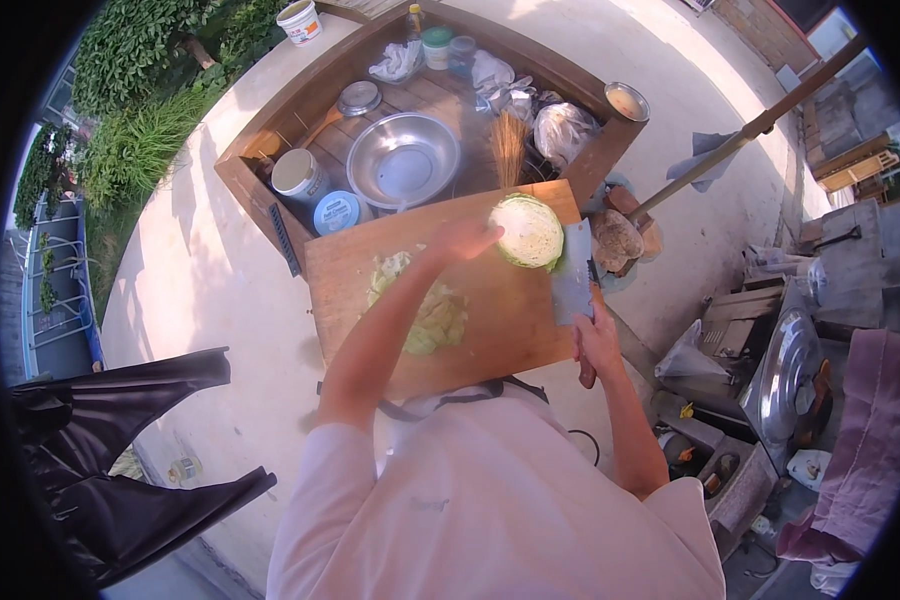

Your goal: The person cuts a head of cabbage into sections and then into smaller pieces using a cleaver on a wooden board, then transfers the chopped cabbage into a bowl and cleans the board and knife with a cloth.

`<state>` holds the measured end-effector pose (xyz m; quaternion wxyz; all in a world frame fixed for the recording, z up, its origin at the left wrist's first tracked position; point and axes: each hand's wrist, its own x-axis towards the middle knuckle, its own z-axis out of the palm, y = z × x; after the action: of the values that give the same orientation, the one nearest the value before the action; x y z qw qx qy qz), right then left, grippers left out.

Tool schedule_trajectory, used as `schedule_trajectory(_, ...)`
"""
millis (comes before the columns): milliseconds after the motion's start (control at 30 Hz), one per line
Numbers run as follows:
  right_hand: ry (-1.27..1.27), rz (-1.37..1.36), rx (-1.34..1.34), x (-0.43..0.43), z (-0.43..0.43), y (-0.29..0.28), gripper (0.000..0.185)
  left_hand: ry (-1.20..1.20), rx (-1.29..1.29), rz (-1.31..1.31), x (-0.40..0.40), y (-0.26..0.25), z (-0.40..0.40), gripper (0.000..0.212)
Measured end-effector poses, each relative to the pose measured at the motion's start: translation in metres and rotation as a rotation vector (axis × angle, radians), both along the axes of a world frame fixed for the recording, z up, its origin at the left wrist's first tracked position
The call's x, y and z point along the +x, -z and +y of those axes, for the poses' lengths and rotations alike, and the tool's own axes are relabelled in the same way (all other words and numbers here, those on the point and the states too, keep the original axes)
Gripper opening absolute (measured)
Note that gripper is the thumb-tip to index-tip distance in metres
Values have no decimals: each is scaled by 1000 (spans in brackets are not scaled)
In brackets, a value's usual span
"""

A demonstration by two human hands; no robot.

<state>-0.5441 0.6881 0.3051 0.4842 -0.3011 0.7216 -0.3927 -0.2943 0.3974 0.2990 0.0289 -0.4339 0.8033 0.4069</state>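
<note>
A cut head of cabbage [529, 232] rests near the far right corner of a wooden cutting board [495, 330], its pale cut face turned up. The fingers of my left hand [466, 241] grip its left side. In my right hand [597, 339] is the handle of a cleaver [572, 277]. The broad blade lies along the board's right edge, just right of the cabbage and apart from my left fingers. Chopped cabbage pieces [436, 319] are spread over the board's left and middle, partly hidden by my left forearm.
Beyond the board, a steel basin [403, 161] stands on a wooden table [326, 161] beside lidded tubs [300, 176]. A whisk broom [509, 146] and plastic bags [562, 131] lie at its right. A slanting pole [705, 161] rises from stones [619, 232]. A stove area with a metal lid [787, 367] is farther right.
</note>
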Motion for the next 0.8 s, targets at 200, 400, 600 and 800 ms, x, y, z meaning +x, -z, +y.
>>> schedule_trajectory(200,112,47,-134,40,50,11,15,282,-74,194,181,55,-28,64)
schedule_trajectory(400,-39,-184,-84,111,100,26,13,365,3,317,276,75,-17,89)
schedule_trajectory(600,184,-377,9,233,105,81,7,362,-148,425,286,96,-21,101)
schedule_trajectory(800,431,-516,15,327,75,105,8,567,-109,517,276,125,-32,95)
